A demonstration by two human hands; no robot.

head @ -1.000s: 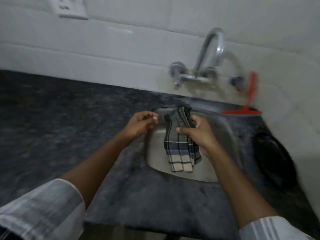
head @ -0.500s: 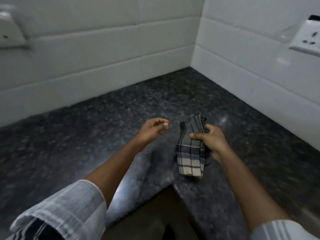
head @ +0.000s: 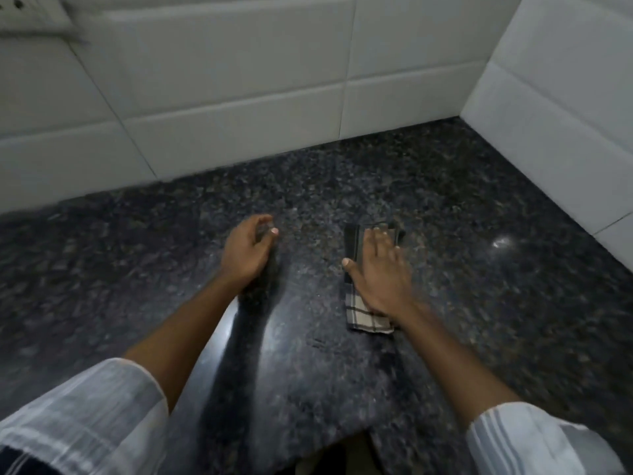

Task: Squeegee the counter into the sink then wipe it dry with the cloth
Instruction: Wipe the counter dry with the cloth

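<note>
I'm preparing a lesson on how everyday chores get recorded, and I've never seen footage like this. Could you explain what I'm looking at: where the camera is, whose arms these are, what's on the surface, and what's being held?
There is no machine here. A person wears a wide-angle camera on the head, so the picture looks forward and down along their own two arms. Both arms reach out over a dark speckled counter set in a corner of white wall tiles. The right hand lies flat, palm down, pressing a folded checked cloth against the counter, as if about to wipe. The left hand holds nothing; its fingers are loosely curled, near the counter. White striped sleeves show at the bottom edge. No sink or squeegee appears in this picture.
</note>
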